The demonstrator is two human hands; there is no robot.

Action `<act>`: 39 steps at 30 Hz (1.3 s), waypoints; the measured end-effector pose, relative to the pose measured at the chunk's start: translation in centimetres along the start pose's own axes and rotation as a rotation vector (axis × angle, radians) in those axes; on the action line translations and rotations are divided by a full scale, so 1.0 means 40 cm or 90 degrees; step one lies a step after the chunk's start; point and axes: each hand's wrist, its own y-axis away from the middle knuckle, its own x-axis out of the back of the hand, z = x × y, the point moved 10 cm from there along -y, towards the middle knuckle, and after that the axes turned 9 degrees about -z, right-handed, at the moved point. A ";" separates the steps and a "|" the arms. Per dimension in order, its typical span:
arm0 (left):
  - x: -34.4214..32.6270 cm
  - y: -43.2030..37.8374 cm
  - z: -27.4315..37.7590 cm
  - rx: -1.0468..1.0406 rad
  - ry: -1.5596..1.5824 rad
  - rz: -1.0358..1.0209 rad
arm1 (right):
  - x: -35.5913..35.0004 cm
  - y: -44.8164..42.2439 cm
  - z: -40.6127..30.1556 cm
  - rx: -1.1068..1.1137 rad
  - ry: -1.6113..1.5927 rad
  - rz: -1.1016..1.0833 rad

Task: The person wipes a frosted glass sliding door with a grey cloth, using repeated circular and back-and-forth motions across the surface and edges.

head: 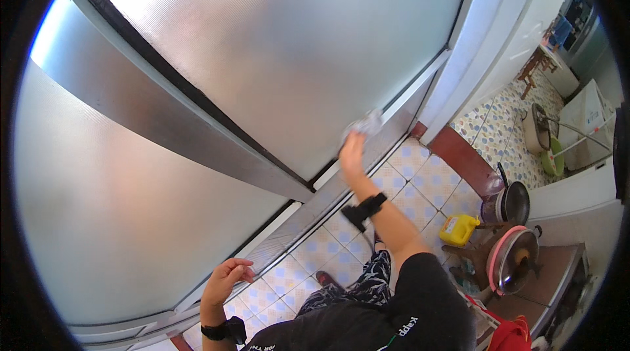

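My right hand (352,154) is pressed around a pale, crumpled cloth (366,123), blurred, at the lower edge of a frosted glass door panel (295,56). The cloth lies against the white bottom rail (413,90) of the panel. My left hand (229,277) hovers beside the lower frame of a second frosted panel (138,213), fingers loosely bent and holding nothing. Between the two panels runs a wide metal stile (197,139) with a dark seal. Whether the left fingertips touch the frame, I cannot tell.
A yellow jug (458,230) stands on the tiled floor (418,188) to my right. Near it are a frying pan (516,203) and a lidded pot (517,262) over a pink basin. A dark red threshold (465,161) leads to another room with a green basin (553,156).
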 end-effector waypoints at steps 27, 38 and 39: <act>0.047 0.122 0.017 -0.139 0.005 -0.026 | 0.012 0.382 -0.737 0.530 0.128 -0.311; 0.041 0.137 0.063 -0.220 0.048 -0.012 | 0.003 0.355 -1.479 0.813 0.055 -0.185; 0.039 0.132 0.076 -0.228 0.050 -0.014 | 0.003 0.350 -1.512 0.813 0.051 -0.182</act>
